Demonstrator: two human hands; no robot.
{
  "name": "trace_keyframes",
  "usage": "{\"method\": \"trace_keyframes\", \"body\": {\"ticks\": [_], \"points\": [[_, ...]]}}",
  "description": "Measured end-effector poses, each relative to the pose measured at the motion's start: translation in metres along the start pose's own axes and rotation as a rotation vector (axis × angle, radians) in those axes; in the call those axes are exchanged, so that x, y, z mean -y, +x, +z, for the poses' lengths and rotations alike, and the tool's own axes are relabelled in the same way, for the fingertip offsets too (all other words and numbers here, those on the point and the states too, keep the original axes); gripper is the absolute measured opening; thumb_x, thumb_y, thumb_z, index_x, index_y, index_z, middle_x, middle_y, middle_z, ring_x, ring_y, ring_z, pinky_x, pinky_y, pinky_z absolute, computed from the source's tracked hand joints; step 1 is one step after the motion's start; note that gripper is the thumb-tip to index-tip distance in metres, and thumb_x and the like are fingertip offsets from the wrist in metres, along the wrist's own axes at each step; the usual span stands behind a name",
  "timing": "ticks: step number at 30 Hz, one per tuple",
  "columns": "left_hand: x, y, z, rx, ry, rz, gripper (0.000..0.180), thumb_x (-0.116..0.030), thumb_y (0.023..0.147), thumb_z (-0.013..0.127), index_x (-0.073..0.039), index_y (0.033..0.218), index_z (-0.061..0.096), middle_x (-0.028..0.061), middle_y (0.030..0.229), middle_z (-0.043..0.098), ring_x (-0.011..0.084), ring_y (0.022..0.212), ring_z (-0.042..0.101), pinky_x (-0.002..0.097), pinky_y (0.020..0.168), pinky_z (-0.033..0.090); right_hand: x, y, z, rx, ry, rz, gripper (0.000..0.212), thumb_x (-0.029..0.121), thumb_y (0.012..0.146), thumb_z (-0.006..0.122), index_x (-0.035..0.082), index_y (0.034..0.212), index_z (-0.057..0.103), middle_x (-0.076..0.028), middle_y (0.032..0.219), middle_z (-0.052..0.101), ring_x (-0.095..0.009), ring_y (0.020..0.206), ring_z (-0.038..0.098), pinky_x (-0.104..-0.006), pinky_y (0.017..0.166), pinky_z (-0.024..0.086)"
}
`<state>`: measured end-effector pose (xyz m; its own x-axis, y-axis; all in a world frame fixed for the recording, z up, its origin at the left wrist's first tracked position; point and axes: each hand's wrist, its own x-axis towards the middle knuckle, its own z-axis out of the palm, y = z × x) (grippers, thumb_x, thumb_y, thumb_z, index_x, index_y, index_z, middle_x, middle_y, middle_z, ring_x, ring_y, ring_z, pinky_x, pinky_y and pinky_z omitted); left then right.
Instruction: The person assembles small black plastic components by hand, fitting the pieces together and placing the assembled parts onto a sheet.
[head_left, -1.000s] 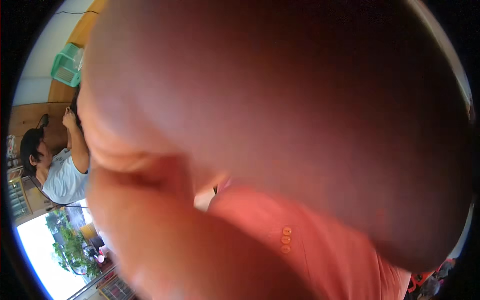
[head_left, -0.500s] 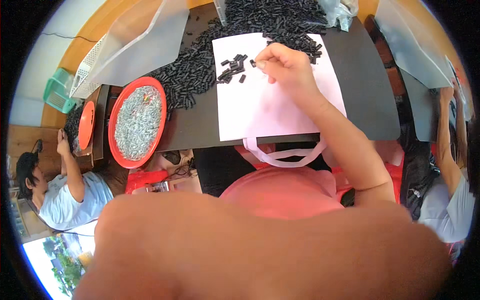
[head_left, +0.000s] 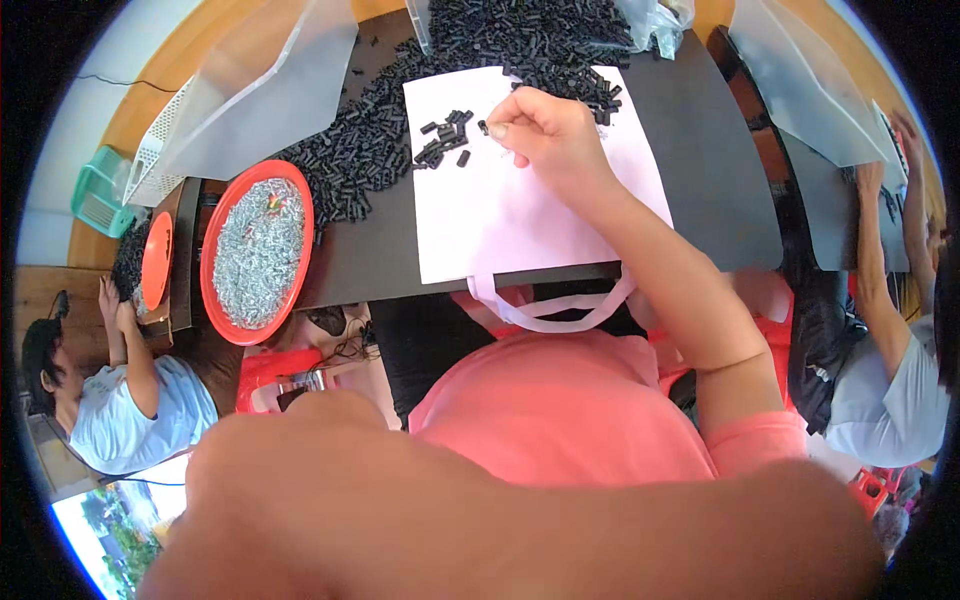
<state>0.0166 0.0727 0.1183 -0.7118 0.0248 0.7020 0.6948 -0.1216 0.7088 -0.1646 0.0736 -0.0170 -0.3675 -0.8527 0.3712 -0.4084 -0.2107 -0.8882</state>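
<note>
My right hand (head_left: pixel 548 135) is over a pale pink bag (head_left: pixel 530 230) lying flat on the dark table. Its thumb and forefinger pinch a small black cylinder (head_left: pixel 484 128). Just left of the fingertips, a small cluster of similar black cylinders (head_left: pixel 446 136) lies on the bag. A big heap of them (head_left: pixel 530 30) spreads behind and to the left. A large blurred stretch of skin (head_left: pixel 430 510), seemingly my left arm very near the camera, crosses the lower edge; no fingers can be made out there.
A red basin (head_left: pixel 208 250) of small silvery pieces stands at the table's left edge. Translucent panels (head_left: pixel 265 90) rise at left and right. Clear plastic bags (head_left: pixel 655 25) lie at the back. One person (head_left: pixel 150 400) works at left, another (head_left: pixel 885 390) at right.
The whole view has shifted slightly. The blurred arm sits lower, showing more of my pink shirt. My right hand keeps its pinch in nearly the same place over the bag.
</note>
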Motion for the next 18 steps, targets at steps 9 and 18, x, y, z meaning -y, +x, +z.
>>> {"method": "trace_keyframes", "body": {"ticks": [9, 18], "points": [[-0.010, -0.005, 0.001, 0.013, -0.047, -0.007, 0.026, -0.021, 0.097, 0.052, -0.004, 0.116, 0.055, 0.0198, 0.101, 0.064, 0.0273, 0.088, 0.060, 0.0336, 0.059, 0.048, -0.002, -0.005, 0.005, -0.030, 0.049, -0.002, 0.008, 0.009, 0.079, 0.069, 0.002, 0.081, 0.067, -0.007, 0.063, 0.064, -0.012, 0.055, 0.056, -0.0286, 0.053, 0.044], [-0.014, -0.014, 0.013, -0.015, -0.138, -0.009, 0.029, -0.022, 0.098, 0.051, -0.006, 0.122, 0.054, 0.0223, 0.102, 0.065, 0.0307, 0.092, 0.061, 0.0358, 0.059, 0.049, 0.000, 0.000, -0.001, -0.019, 0.097, -0.005, 0.007, 0.007, 0.081, 0.068, 0.001, 0.083, 0.067, -0.005, 0.066, 0.063, -0.009, 0.055, 0.055, -0.0261, 0.051, 0.044]]}}
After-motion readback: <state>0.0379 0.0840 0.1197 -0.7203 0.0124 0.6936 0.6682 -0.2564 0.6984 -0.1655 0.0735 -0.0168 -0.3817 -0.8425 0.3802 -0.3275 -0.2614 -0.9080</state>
